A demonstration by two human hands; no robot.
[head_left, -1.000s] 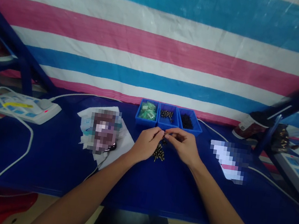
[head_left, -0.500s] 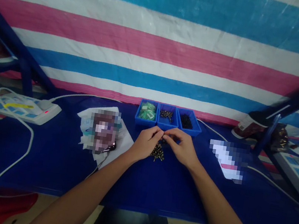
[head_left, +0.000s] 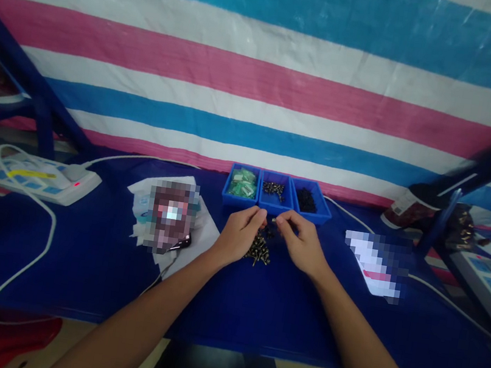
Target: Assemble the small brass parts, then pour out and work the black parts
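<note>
My left hand (head_left: 238,235) and my right hand (head_left: 299,247) hover close together over a loose pile of small dark-and-brass screws (head_left: 257,251). A tiny metal screw (head_left: 274,219) shows at my right fingertips, pinched there. My left fingers are closed near it, and I cannot tell whether they hold anything. Just behind my hands stands a blue three-compartment parts tray (head_left: 278,194). Its compartments hold green packets, small screws and black parts, from left to right.
A blurred object lies on white papers (head_left: 203,233) left of my hands, and a pixelated white item (head_left: 372,264) lies to the right. A white power strip (head_left: 38,178) and cables are at the left, on the blue tabletop. A striped tarpaulin hangs behind.
My hands have drawn slightly apart, the right one moving right and the left one moving left. The screw pile and tray stay in place.
</note>
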